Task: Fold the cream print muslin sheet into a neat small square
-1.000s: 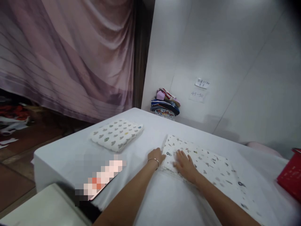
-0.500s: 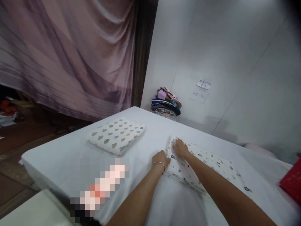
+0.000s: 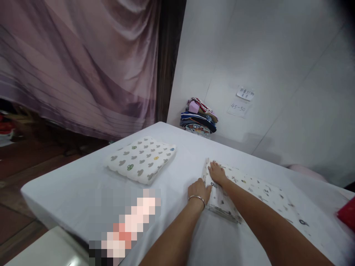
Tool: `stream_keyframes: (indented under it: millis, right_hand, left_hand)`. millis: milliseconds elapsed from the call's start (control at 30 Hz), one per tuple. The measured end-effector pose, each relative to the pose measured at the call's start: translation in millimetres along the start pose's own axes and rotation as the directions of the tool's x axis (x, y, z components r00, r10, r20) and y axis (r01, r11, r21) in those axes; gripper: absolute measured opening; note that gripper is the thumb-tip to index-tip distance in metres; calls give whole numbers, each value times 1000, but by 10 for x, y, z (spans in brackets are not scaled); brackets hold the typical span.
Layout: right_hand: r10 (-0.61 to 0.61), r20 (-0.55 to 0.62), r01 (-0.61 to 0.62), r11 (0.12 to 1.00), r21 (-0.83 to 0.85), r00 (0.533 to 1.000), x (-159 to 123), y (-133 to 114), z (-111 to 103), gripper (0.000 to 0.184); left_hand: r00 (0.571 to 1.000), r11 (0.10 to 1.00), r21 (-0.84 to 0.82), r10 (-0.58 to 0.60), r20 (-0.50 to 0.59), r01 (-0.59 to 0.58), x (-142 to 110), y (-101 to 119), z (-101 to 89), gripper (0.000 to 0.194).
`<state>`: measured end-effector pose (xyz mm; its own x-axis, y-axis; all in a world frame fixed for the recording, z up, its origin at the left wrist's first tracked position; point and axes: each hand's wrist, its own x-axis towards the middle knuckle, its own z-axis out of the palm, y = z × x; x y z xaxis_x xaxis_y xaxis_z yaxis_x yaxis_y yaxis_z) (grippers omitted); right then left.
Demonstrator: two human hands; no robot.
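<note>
A white cloth (image 3: 251, 190) with small dark prints lies folded in layers on the white-covered table. My left hand (image 3: 199, 191), a bracelet at its wrist, is closed at the left edge of this cloth, with the thumb on the near side; its fingertips are partly hidden. Flat on top near the far left corner rests my right hand (image 3: 217, 173), fingers spread. Left of both hands lies another folded white cloth (image 3: 142, 159), printed with grey, green, yellow and blue mushroom-like shapes.
A pile of folded clothes (image 3: 198, 118) stands at the table's far edge by the wall. Paper notes (image 3: 237, 108) hang on that wall. At the right edge is a red object (image 3: 346, 214). A pixelated patch covers the near left. A pinkish curtain (image 3: 111, 66) hangs behind.
The camera view has shifted slightly, so everything sits a little differently in the picture. Both hands remain at the left end of the printed cloth, the right still flat on it.
</note>
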<state>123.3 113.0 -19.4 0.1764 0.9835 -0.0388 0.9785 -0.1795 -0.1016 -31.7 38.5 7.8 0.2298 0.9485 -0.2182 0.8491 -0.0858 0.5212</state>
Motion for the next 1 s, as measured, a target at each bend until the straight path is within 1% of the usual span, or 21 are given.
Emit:
stream_keyframes:
  millis: [100,267,333,500,567,667,733,833,933,1000]
  right_hand:
    - [-8,2,8,1000,2,1000,30,8,-52,48]
    - [11,-31,-11,1000,4,999,146,-8,-160,42]
    - [28,-54,-28,1000,-1,998,167,-32,-150,41]
    - [44,-86,-44,999,-3,995,127,-83,-43,43]
    - [43,-77,-43,999,3,996,125,-83,-51,43]
    - [34,-43,-33,999,21,998,133,-62,-125,40]
    - [36,-35,-34,999,36,999,100,-44,-168,42]
    - [29,-40,-26,998,59,999,-49,-36,-163,47]
    - [-15,-39,18,996,86,999,-224,-64,-120,46]
    - [-47,-48,51,993,108,998,-282,-82,-124,44]
  left_hand:
    - [998,999,12,36,-42,-35,-9,-11,12,44]
    - [996,997,34,65,-60,-63,25,-47,71,38]
    - [995,997,34,75,-65,-73,49,-60,90,37]
    - [997,998,31,62,-45,-61,98,-75,93,38]
    - [998,998,33,60,-33,-58,103,-74,79,39]
    - [999,998,39,40,-21,-39,97,-68,52,38]
    - [1000,999,45,23,-19,-22,91,-62,34,36]
    - [999,998,63,34,-19,-32,85,-51,15,36]
    - [998,994,93,65,-19,-63,82,-38,9,37]
    - [996,991,111,84,-30,-81,86,-28,3,38]
